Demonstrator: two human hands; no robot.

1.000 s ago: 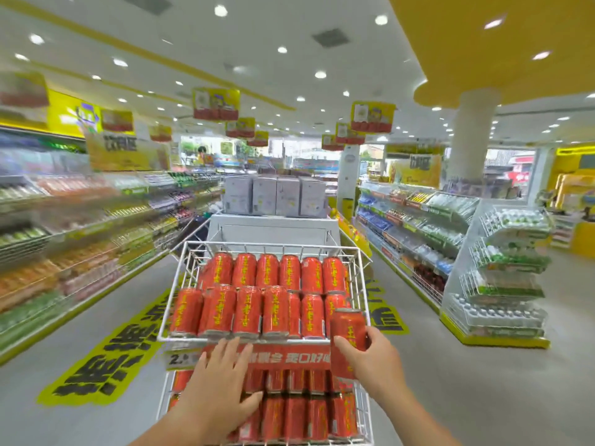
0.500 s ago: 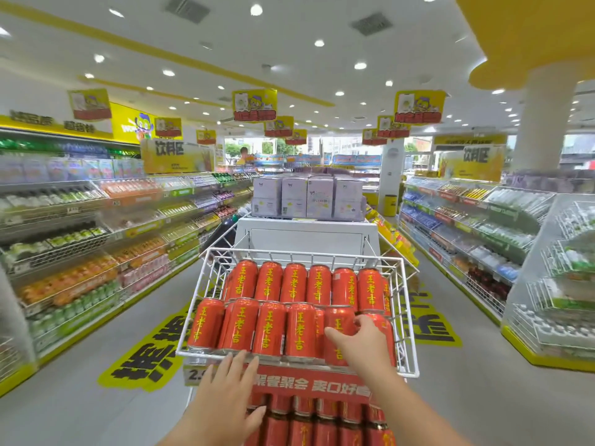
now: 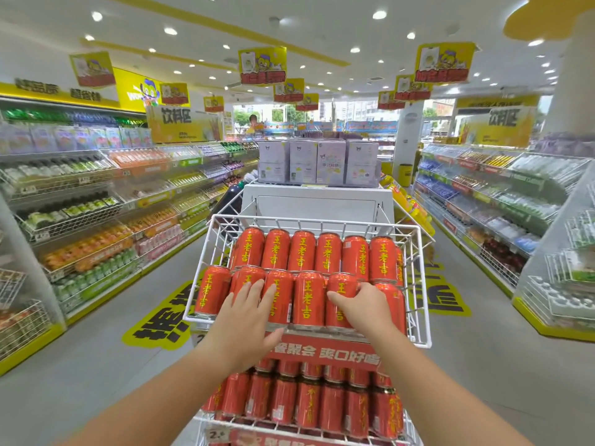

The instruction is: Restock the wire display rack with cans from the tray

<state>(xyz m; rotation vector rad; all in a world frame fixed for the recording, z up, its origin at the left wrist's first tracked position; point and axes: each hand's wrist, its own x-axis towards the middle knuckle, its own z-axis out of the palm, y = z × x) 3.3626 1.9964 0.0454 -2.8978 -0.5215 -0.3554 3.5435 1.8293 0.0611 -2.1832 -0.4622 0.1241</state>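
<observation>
Rack: white wire display rack, mid-aisle on grey floor, two tiers in view. Supply tray not in view.

Stock: the top basket holds two rows of upright red drink cans with yellow lettering, packed side by side. Lower-tier cans fill that level too.

Progress (judgement): nearly done. The front row runs wall to wall. The back row stops short of the left wall, so one corner slot looks open.

Clearance: the front rim is low and the cans stand above it. Reach from above and in front is free. Floor is open on both sides, with stocked drink shelving well apart.

Left hand: fingers straight, laid flat on two front-row cans, holding nothing.

Right hand: wraps the fifth front-row can, thumb across its face. That can stands in the basket, touching its neighbours.
</observation>
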